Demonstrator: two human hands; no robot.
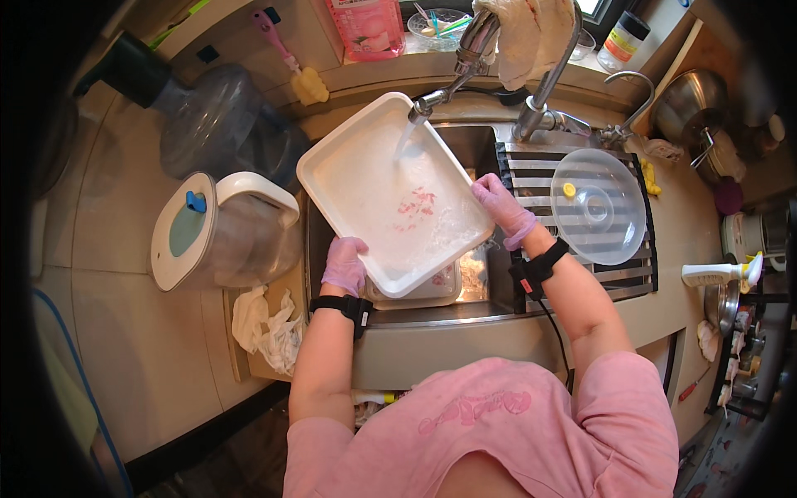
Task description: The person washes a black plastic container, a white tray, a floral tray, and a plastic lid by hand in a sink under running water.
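A white plastic tray (348, 168) with a reddish pattern on its floor is held over the sink (479, 149) by both my hands, which wear thin purple gloves. My left hand (345, 264) grips its near left edge. At the right corner, my right hand (501, 205) has its fingers closed on the rim. Water from the chrome faucet (421, 111) falls into the tray and spreads towards its near right side. Below it, partly hidden, another shallow container (448, 286) lies in the sink.
On the right, a slatted rack (538, 165) spans the sink and bears a translucent lid (598, 239). A clear pitcher (249, 243) and a large water bottle (218, 131) stand left. Crumpled white cloth or paper (277, 336) lies beside the sink. A spray bottle (716, 274) is farther right.
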